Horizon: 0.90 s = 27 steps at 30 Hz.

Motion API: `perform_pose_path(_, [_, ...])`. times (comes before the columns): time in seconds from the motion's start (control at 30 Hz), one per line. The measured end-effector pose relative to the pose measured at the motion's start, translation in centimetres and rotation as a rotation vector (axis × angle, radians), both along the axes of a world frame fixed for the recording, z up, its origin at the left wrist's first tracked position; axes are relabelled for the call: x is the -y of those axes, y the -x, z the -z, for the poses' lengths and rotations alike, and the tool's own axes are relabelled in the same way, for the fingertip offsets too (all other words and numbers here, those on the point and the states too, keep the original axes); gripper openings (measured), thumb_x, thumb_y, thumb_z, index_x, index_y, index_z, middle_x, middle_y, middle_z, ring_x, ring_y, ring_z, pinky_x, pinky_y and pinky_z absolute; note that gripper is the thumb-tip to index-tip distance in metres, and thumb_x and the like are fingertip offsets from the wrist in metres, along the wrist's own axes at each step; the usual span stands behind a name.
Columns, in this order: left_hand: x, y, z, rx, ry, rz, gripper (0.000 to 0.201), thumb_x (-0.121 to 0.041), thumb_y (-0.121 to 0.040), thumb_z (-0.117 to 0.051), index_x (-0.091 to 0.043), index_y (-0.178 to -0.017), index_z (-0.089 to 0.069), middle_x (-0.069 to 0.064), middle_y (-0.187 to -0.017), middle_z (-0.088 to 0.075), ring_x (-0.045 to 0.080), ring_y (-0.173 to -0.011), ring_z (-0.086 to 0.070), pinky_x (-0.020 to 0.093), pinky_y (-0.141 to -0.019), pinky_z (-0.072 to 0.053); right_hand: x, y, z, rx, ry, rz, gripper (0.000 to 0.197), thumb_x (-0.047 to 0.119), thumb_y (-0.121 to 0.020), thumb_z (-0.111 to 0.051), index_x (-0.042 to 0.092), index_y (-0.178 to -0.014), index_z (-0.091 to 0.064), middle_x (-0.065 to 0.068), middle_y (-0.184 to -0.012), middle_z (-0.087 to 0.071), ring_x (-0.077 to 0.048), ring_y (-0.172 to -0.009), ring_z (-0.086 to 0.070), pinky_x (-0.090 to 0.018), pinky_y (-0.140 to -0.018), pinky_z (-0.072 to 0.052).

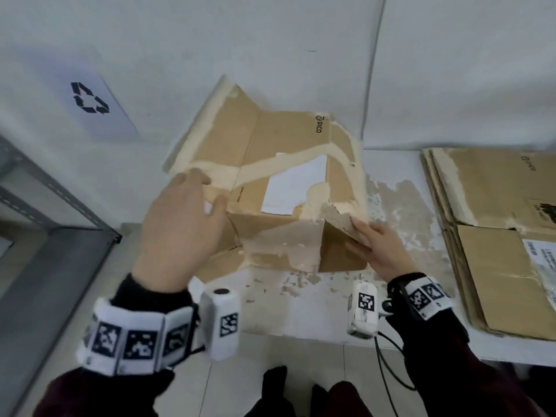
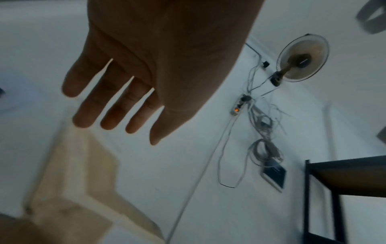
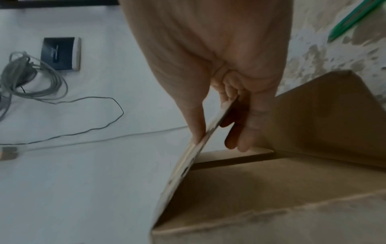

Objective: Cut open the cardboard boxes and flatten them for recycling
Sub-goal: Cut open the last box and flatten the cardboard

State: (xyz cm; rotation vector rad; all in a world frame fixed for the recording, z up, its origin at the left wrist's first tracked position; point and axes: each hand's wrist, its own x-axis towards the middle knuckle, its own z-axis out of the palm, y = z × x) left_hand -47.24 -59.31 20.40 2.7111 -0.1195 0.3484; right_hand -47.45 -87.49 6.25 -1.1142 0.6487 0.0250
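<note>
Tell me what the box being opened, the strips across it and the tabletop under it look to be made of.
Box: brown cardboard, matte; it folds along creases, and the flap edge pinched by the right hand shows a pale layered core, probably corrugated.
Strips: likely beige packing tape, smoother than the board and torn ragged.
Tabletop: white coated surface, worn or peeling to tan patches; what lies underneath is unclear.

A partly opened cardboard box [image 1: 282,188] stands on a table [image 1: 319,299] against the wall. A stack of flattened cardboard [image 1: 493,236] lies to its right, a metal shelf [image 1: 54,206] to its left, and a recycling sign [image 1: 90,99] on the wall behind.
</note>
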Motion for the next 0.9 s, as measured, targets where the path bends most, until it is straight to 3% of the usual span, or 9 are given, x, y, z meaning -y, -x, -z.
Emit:
perform_pose_path(0.17, [7.9,-0.8,3.4,-0.087,-0.031,0.417,0.065,-0.054,-0.084,-0.056,-0.019,-0.137,-0.042,0.004,-0.134,-0.049,0.022,-0.127,-0.043,0.042,-0.108,-0.03,0.3,1.8,-5.0,0.267,0.167,0.167,0.02,0.007,-0.092,-0.055,0.009,-0.11,-0.044,-0.009,-0.111,-0.059,-0.016,-0.091,-0.065,-0.024,-0.065,-0.058])
perform_pose_path(0.23, [10.2,-1.8,5.7,-0.125,-0.16,0.446,0.088,-0.075,-0.078,-0.044,-0.023,-0.147,-0.028,0.0,-0.15,-0.035,0.018,-0.14,-0.026,0.047,-0.116,-0.014,-0.2,2.0,-7.6,0.388,0.3,0.135,0.019,0.012,-0.093,-0.055,0.012,-0.11,-0.045,-0.006,-0.111,-0.061,-0.017,-0.093,-0.066,-0.025,-0.068,-0.057])
perform_pose_path(0.3, [11.3,-2.7,7.6,-0.053,-0.125,0.432,0.086,-0.078,-0.08,-0.031,-0.02,-0.142,-0.038,0.0,-0.143,-0.044,0.019,-0.135,-0.035,0.046,-0.113,-0.02,-1.3,1.6,-10.0,0.498,0.432,0.03,0.027,0.022,-0.092,-0.057,0.012,-0.116,-0.049,-0.005,-0.115,-0.062,-0.018,-0.1,-0.065,-0.03,-0.076,-0.057])
perform_pose_path(0.4, [11.0,-3.4,9.5,0.083,0.287,0.42,0.046,-0.051,-0.091,-0.034,-0.012,-0.104,-0.055,0.003,-0.096,-0.062,0.024,-0.093,-0.056,0.037,-0.084,-0.042,-3.3,-0.1,-11.5,0.579,0.574,-0.304,0.027,0.029,-0.1,-0.041,0.02,-0.12,-0.057,0.003,-0.119,-0.063,-0.013,-0.106,-0.063,-0.027,-0.09,-0.052])
perform_pose_path(0.47, [10.4,-3.2,10.0,0.094,0.554,0.391,0.03,-0.036,-0.09,-0.044,-0.013,-0.11,-0.045,-0.002,-0.081,-0.057,0.016,-0.075,-0.055,0.037,-0.072,-0.047,-3.8,-2.3,-10.0,0.53,0.582,-0.347,0.029,0.024,-0.102,-0.032,0.027,-0.114,-0.058,0.006,-0.116,-0.063,-0.012,-0.109,-0.06,-0.03,-0.095,-0.048])
perform_pose_path(0.57, [9.9,-3.3,10.2,0.185,0.74,0.405,0.085,-0.007,-0.086,-0.061,-0.006,-0.147,-0.002,0.003,-0.142,-0.035,0.002,-0.132,-0.036,0.021,-0.107,-0.033,-3.5,-5.4,-6.1,0.39,0.638,-0.159,0.033,0.001,-0.093,-0.037,0.017,-0.116,-0.054,0.007,-0.109,-0.059,-0.012,-0.107,-0.056,-0.036,-0.098,-0.046])
perform_pose_path(0.67, [9.3,-4.5,10.1,0.325,0.468,0.318,0.077,-0.01,-0.085,-0.064,-0.01,-0.148,-0.02,0.024,-0.154,0.014,0.038,-0.145,0.008,0.036,-0.12,-0.007,-3.0,-7.4,-4.0,0.375,0.979,-0.251,0.044,0.0,-0.09,-0.038,0.016,-0.13,-0.049,0.004,-0.126,-0.053,-0.014,-0.124,-0.042,-0.028,-0.105,-0.032])
perform_pose_path(0.77, [8.7,-5.3,10.3,0.414,0.002,0.215,0.039,-0.028,-0.085,-0.059,-0.019,-0.122,-0.062,0.02,-0.156,-0.006,0.035,-0.146,0.008,0.054,-0.116,0.004,-1.6,-7.9,-3.3,0.267,1.206,-0.405,0.038,0.007,-0.092,-0.043,0.01,-0.129,-0.051,-0.007,-0.126,-0.056,-0.021,-0.123,-0.046,-0.03,-0.108,-0.03])
perform_pose_path(0.9, [8.5,-6.1,9.3,0.333,-0.121,0.241,0.027,-0.035,-0.082,-0.051,-0.016,-0.096,-0.063,0.014,-0.147,-0.042,0.027,-0.144,-0.023,0.055,-0.117,0.0,0.4,-5.3,-1.2,0.226,1.156,-0.519,0.034,0.01,-0.091,-0.052,0.008,-0.125,-0.05,-0.008,-0.126,-0.056,-0.016,-0.117,-0.05,-0.033,-0.106,-0.038])
